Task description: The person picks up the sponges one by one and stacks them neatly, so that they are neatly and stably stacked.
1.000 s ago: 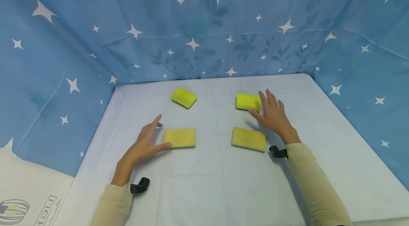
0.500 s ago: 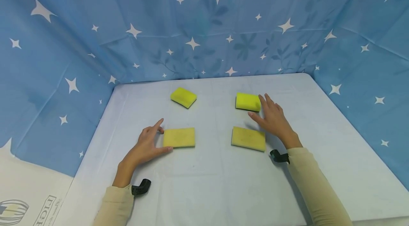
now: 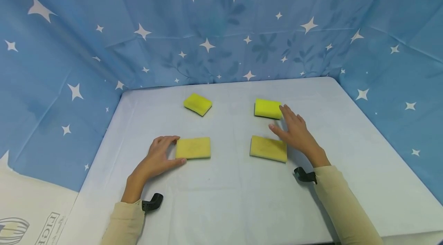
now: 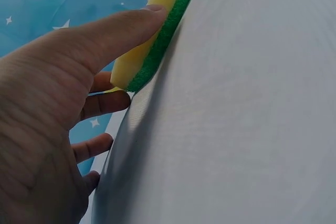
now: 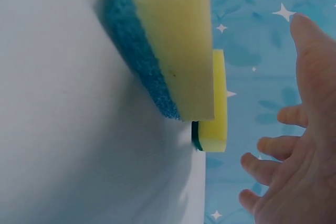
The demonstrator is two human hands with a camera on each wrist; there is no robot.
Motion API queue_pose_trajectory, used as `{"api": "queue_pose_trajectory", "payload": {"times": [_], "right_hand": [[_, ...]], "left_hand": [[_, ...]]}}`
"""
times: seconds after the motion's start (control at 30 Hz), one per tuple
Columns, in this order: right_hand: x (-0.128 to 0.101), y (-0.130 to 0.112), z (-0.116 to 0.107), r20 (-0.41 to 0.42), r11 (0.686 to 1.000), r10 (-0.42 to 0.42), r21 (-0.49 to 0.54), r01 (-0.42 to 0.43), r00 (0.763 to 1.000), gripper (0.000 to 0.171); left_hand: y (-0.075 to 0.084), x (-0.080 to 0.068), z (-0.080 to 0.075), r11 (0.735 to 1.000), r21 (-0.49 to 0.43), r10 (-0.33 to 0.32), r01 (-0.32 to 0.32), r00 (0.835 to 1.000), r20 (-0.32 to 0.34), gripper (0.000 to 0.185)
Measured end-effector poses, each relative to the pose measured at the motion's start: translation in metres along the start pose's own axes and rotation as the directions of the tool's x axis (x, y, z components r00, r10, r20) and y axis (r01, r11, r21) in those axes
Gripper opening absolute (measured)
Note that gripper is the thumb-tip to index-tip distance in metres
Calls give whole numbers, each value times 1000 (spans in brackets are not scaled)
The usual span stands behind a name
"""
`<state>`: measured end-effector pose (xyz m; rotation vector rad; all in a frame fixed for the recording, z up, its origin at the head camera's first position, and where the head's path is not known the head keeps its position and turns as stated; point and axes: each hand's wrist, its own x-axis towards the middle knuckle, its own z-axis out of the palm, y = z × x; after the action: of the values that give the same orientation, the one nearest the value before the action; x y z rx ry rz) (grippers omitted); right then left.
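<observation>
1. Green-backed scouring sponge point(image 3: 193, 148) on the desk point(image 3: 221, 206): its left end lies between the left hand's point(image 3: 160, 158) thumb and fingers, contact uncertain; the right hand point(image 3: 296, 133) is well to its right.
2. Both hands: thumbs spread wide from fingers, right palm empty.
3. Since the preceding frame, the left index finger has lowered toward the sponge's far edge.

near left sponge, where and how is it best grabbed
Probably at the left end of the near left sponge, coming from the left, thumb along the near long edge, fingers on the far one. It lies flat on the white table, green layer down, leaving its long sides exposed, and the left hand's thumb and fingers bracket that end.
</observation>
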<state>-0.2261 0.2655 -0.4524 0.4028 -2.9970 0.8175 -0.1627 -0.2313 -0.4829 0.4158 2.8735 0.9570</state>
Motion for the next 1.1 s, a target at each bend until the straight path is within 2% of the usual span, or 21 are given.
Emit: {"api": "queue_pose_trajectory", "payload": {"times": [0.2,0.5,0.8,1.1], "right_hand": [[-13,-5,-1,5,999,-34,40,33,999,95],[-30,-10,0,51,995,-16,96,11,999,96],[-44,-8,2,91,992,-41,120,30,995,99],[-56,-7,9,147,993,-37,115,20,988,103]], "left_hand": [[-1,0,1,1000,-15,-4,4,1000,6,87],[-2,0,1,1000,1,12,-12,1000,-5,85],[-5,1,1,995,53,93,-90,995,-47,80],[-4,1,2,996,58,77,-74,996,-45,80]]}}
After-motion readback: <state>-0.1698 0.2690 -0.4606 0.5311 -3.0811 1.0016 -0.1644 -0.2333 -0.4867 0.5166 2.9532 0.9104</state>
